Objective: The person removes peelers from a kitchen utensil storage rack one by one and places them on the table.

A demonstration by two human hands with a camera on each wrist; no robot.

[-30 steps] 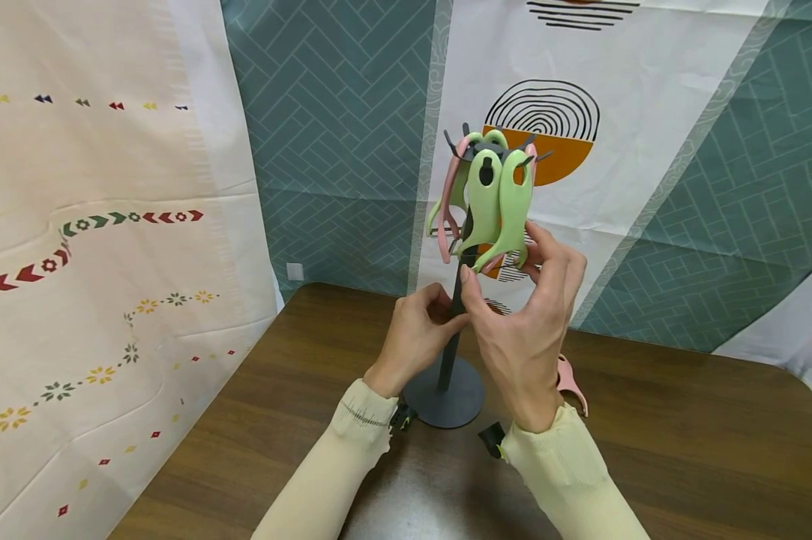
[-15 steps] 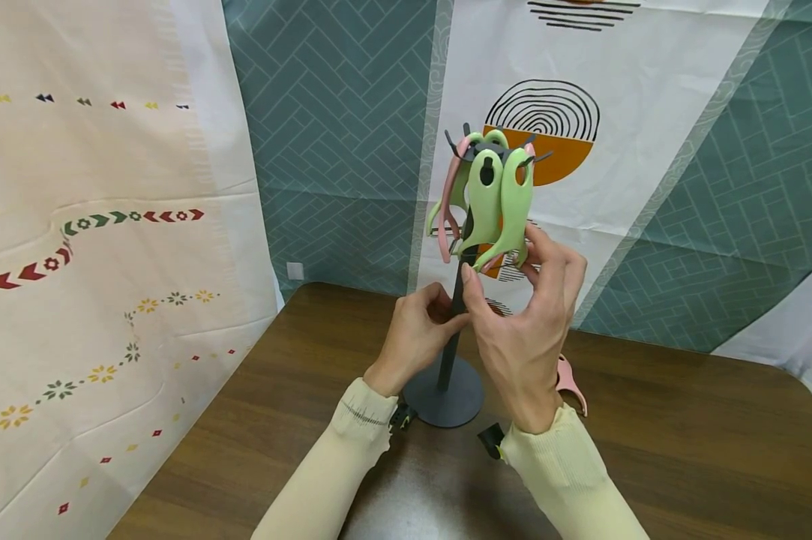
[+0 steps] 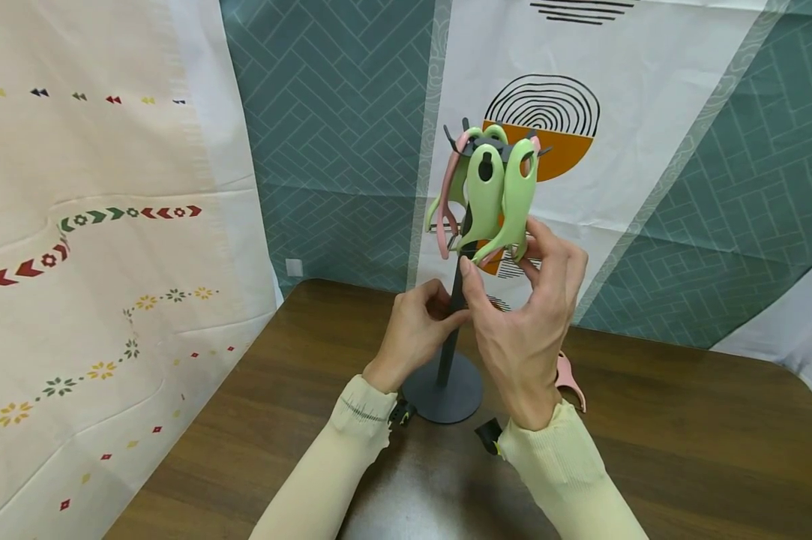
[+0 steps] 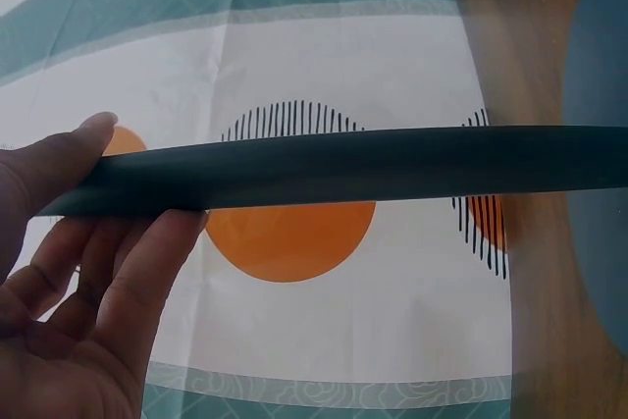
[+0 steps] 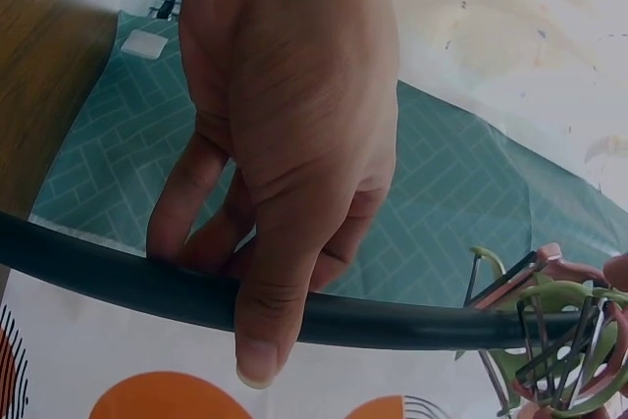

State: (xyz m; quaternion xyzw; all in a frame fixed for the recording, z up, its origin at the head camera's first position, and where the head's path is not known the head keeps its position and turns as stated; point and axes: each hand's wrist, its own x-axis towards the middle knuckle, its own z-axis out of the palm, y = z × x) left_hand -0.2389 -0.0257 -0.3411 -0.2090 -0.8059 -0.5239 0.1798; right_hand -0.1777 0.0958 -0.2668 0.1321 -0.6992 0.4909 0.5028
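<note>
A dark metal stand [image 3: 448,364] rises from a round base, with several green and pink peelers hanging on the prongs at its top. My left hand [image 3: 415,330] grips the pole halfway up; in the left wrist view its thumb lies across the front and its fingers [image 4: 162,262] are behind. My right hand [image 3: 530,322] holds a green peeler [image 3: 519,199] by its blade end, thumb at one arm and forefinger at the other. This peeler's holed handle end is up at a front right prong. Another green peeler [image 3: 484,202] hangs just left of it.
A pink peeler [image 3: 569,382] lies on the brown wooden table [image 3: 662,420], right of the base. A pink peeler [image 3: 444,202] hangs at the stand's left. Patterned cloth [image 3: 338,150] hangs behind the table, and white printed cloth [image 3: 109,262] covers the left side.
The top of the green peeler in my right hand has swung slightly right, and the prong that crossed its hole no longer shows in front. My left hand keeps its grip on the pole.
</note>
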